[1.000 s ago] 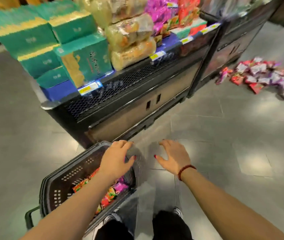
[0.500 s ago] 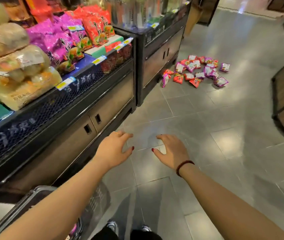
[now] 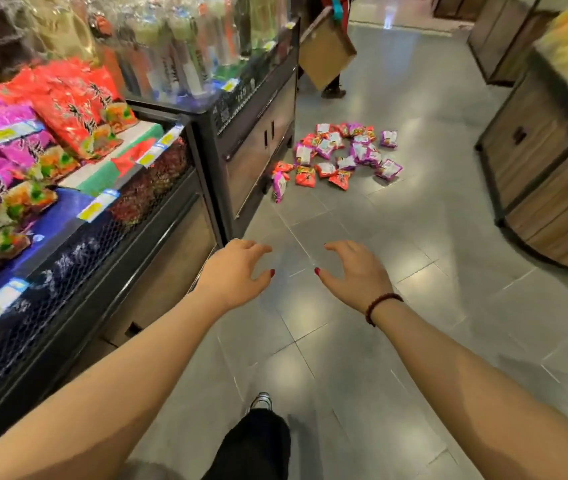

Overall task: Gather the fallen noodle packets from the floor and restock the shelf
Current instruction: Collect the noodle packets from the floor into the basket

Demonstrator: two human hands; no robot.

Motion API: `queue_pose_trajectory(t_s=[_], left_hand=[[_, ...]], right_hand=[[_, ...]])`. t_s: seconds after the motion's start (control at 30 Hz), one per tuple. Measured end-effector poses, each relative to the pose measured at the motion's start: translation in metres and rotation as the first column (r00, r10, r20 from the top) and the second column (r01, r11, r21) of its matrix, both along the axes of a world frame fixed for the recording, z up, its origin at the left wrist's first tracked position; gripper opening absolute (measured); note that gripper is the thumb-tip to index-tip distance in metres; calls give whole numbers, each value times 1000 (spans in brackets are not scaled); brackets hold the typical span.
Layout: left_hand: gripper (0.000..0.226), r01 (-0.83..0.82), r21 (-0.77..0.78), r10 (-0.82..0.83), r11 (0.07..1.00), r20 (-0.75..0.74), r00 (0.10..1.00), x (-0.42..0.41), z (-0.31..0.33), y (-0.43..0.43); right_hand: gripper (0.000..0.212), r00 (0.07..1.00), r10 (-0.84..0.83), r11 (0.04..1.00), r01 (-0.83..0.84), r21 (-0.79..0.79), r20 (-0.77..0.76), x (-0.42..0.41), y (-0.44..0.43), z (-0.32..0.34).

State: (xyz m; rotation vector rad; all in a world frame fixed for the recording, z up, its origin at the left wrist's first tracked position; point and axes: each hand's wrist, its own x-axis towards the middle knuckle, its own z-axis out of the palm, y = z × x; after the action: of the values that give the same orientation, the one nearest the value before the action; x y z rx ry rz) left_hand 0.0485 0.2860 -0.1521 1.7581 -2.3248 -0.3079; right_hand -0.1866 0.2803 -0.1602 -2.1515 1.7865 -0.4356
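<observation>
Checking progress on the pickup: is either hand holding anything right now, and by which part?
Nothing is held. The left hand and the right hand hover empty, fingers loosely curled; the noodle packets lie on the floor ahead.

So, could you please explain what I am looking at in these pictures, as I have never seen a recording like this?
There is no machine here: you see a person's two bare arms. All the pictures come from one wide-angle camera worn on the person's head. It looks forward and down, so the arms reach in from the bottom edge. The left hand and the right hand, which has a bead bracelet at its wrist, are stretched out above the tiled floor. Their fingers are loosely spread and hold nothing. Ahead on the floor lies a pile of red and purple noodle packets, at the foot of a dark cabinet. On the left is the shelf, which carries stocked packets in similar colours.
</observation>
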Motion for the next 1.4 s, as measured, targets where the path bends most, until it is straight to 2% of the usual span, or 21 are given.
queue_pose_trajectory(t_s=[0.17,0.47,0.57,0.8,1.0,1.13,1.4], left_hand=[[49,77,32,-77,997,13,997,14,4,-109],[48,120,66,-119,991,-23,993,-2,-16,-276],[49,99,73,-100,992,4,995,-13,-26,-343],[49,55,142,-65,988,65,996,-47,-22,-497],[42,-30,156,31,987,-8,999,-56,-19,-590],[45,-32,211,30,977,16,999,-58,-32,-660],[54,-65,283,80,957,-43,996,-50,-72,-815]], right_hand=[[47,997,-76,997,76,32,-13,8,-91,4],[44,986,-164,985,164,57,-6,-18,-245,-8],[46,990,-136,988,139,72,-40,-34,-312,-18],[48,994,-108,988,109,108,-17,-77,-464,-18],[49,997,-81,987,79,141,11,-94,-570,-15],[49,998,-58,989,54,135,24,-99,-641,-24],[46,999,-47,989,48,141,-12,-104,-812,-42]])
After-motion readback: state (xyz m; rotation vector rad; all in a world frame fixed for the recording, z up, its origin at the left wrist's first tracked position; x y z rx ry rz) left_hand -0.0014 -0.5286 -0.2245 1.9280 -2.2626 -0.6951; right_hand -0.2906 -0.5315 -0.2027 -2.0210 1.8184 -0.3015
